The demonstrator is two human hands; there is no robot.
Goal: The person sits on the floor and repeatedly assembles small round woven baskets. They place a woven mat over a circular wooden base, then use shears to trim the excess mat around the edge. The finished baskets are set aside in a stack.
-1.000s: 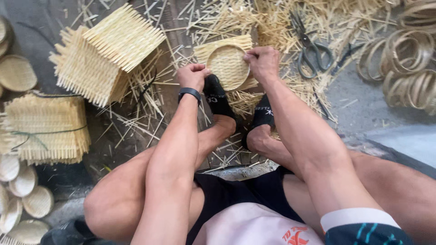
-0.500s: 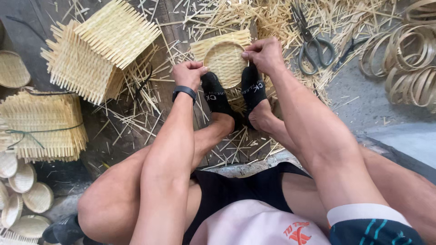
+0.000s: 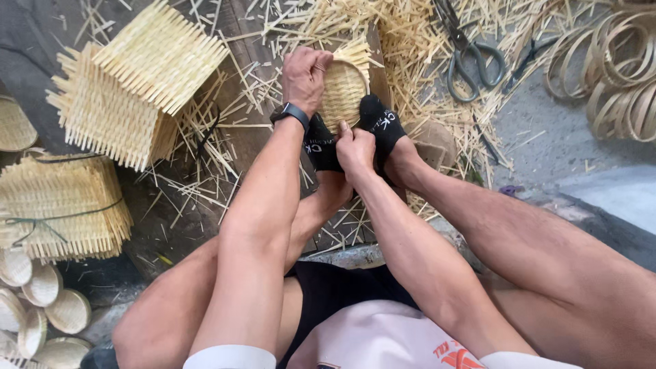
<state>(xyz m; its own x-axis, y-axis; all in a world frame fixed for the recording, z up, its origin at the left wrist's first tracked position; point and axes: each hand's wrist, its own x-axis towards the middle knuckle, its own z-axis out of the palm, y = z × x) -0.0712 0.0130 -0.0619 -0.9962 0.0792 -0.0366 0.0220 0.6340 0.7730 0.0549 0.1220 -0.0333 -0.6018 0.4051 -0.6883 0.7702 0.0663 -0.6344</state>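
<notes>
A small round woven bamboo basket (image 3: 344, 92) sits on a wooden board, pinned between my two black-socked feet. My left hand (image 3: 304, 75), with a dark watch on its wrist, grips the basket's upper left rim, fingers curled over the edge. My right hand (image 3: 354, 145) presses at the basket's near rim, between the two feet, fingers closed against the weave. Loose strip ends stick out from the basket's top edge.
Stacks of square woven bamboo mats (image 3: 133, 89) and a tied bundle (image 3: 61, 208) lie at left. Small round baskets (image 3: 41, 304) are piled at the lower left. Scissors (image 3: 468, 51) lie among bamboo offcuts, and coiled bamboo rings (image 3: 611, 75) sit at right.
My right hand moved from the basket's upper right rim down to its near edge between my feet. My left hand shifted up onto the upper left rim.
</notes>
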